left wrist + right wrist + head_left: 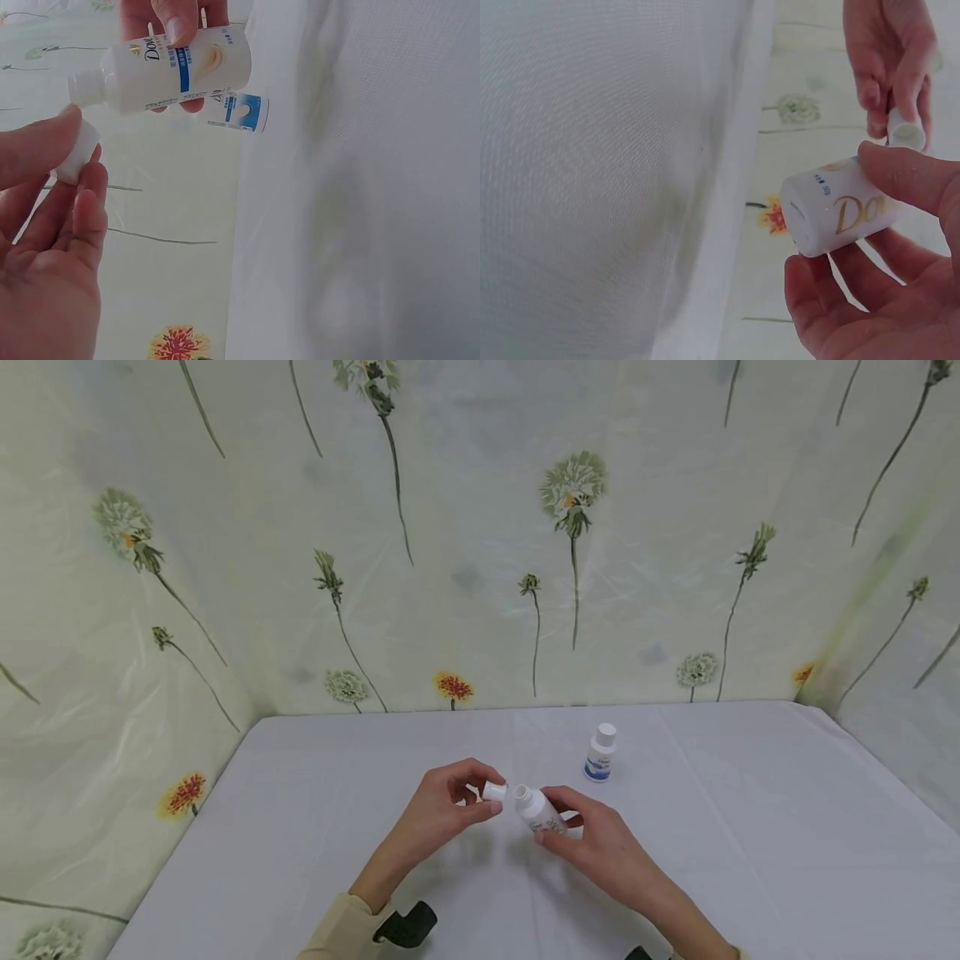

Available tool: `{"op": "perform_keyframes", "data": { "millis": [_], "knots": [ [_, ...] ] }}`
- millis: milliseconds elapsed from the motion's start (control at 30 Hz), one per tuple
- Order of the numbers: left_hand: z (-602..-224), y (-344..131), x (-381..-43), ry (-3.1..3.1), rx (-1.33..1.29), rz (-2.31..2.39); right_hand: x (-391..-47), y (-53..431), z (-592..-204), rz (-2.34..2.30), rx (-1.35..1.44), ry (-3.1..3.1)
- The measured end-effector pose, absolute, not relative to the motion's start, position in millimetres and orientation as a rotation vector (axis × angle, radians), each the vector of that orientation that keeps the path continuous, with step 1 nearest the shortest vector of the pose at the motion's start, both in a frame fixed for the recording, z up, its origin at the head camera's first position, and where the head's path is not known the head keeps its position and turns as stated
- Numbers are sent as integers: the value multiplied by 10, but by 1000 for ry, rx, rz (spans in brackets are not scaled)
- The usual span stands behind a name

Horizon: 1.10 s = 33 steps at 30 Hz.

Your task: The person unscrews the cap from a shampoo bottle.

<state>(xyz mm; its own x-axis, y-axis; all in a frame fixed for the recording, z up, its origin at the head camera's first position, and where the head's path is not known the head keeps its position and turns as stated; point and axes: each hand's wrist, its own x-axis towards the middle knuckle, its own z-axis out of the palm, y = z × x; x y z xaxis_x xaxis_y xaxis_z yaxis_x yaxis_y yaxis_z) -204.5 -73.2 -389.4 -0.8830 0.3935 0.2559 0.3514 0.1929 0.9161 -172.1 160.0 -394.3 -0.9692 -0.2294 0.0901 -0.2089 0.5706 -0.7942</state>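
Note:
My left hand (455,797) pinches a small white cap (494,791) between thumb and fingers, its hollow side turned toward the bottle. Opposite it, my right hand (596,837) grips a white Dove bottle (540,811), thumb on one side and fingers on the other. The bottle tilts with its uncapped neck (87,88) pointing at the cap, and a small gap parts the two in the head view. Gold lettering shows on the bottle in the right wrist view. Both hands are raised over the white-covered table.
A second white bottle (600,753) with a blue label and its cap on stands upright behind my right hand. The table (300,827) has a white cloth. A curtain (465,527) printed with dandelions hangs behind and at both sides.

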Motion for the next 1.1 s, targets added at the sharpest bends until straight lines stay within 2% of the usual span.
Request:
{"op": "perform_keyframes", "data": {
  "millis": [233,600,900,1100],
  "knots": [
    [-3912,-718,-2057,2338,753,1857,-1724,1596,-3919,-1348,-315,2788],
    [-3934,-719,-2066,2409,687,1837,-1738,1608,-3938,-1409,-388,2772],
    [-3718,-699,-1928,2446,695,1794,-1743,1611,-3950,-1432,-404,2742],
    [-3906,-712,-2029,2491,653,1762,-1750,1604,-3954,-1442,-388,2732]
  ]
}}
